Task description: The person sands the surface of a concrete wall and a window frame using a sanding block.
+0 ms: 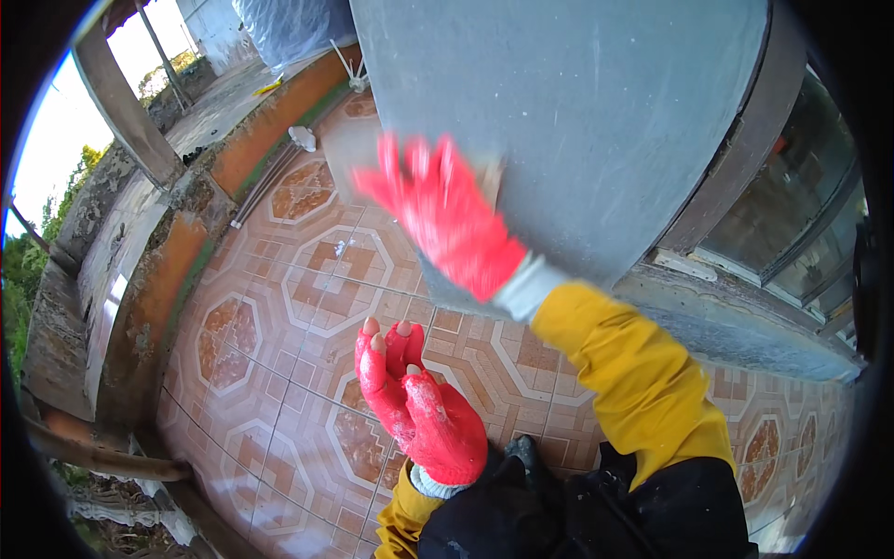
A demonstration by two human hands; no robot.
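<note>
Both of my hands wear red work gloves with white cuffs, below yellow sleeves. My right hand (pixel 447 216) is stretched out, blurred, with its fingers spread before the grey wall (pixel 559 91); no held thing shows, and whether it touches the wall I cannot tell. Behind its wrist side a blurred brownish patch or object (pixel 491 183) shows, too unclear to name. Lower down, my left hand (pixel 422 405) is raised over the tiled floor (pixel 307 335), fingers curled and apart, holding nothing. Its fingertips are bare, and whitish residue marks the glove.
A low orange and green parapet (pixel 241 150) runs along the left. Thin rods (pixel 269 183) lie at its foot, near a white object (pixel 302 138). Plastic sheeting (pixel 297 31) stands beyond. A framed window (pixel 768 202) is at right, above a ledge (pixel 726 321).
</note>
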